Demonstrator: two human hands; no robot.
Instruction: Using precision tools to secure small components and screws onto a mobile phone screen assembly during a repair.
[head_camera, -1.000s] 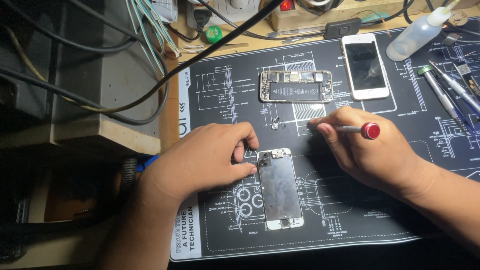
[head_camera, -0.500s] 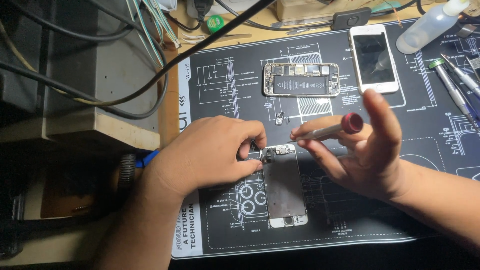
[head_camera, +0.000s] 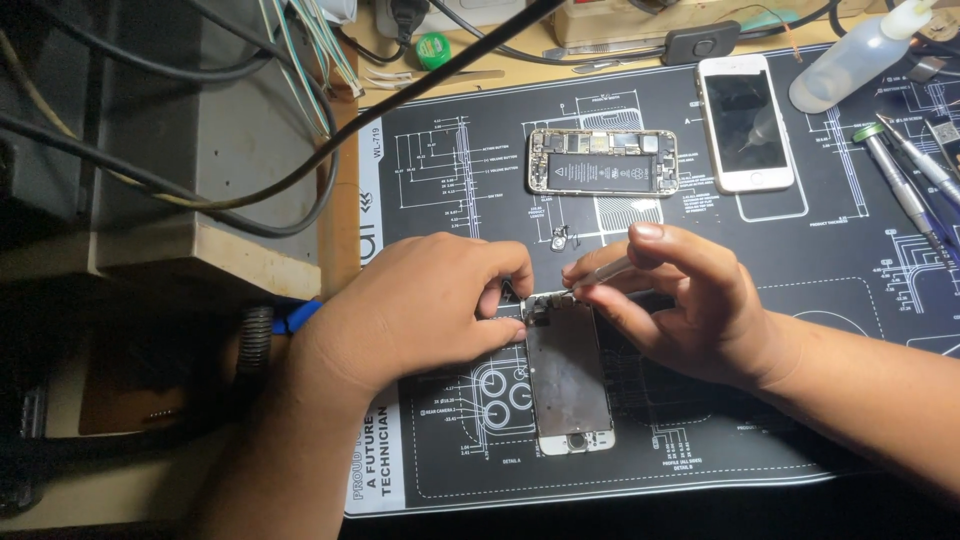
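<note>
Item, grip: my right hand (head_camera: 690, 300) pinches a slim metal screwdriver (head_camera: 610, 270) between thumb and fingertips, tip down at the top end of the detached phone screen panel (head_camera: 567, 375). My left hand (head_camera: 420, 310) is closed lightly on that same top edge, fingers curled over the small bracket there.

Item, change: half a second ago the driver's red cap stood clear above my right fingers; now the hand has rolled over it and the cap is hidden. The left hand has stayed put.

Item, screen panel: face down, grey metal back plate showing, white frame with round button hole at its near end. It lies near the front edge of the dark work mat (head_camera: 850, 260), left of centre.

Item, surroundings: opened phone chassis (head_camera: 603, 161) with battery exposed, toward the mat's far edge; white phone (head_camera: 744, 121) just beside it; plastic squeeze bottle (head_camera: 858, 58) at the far right corner.
</note>
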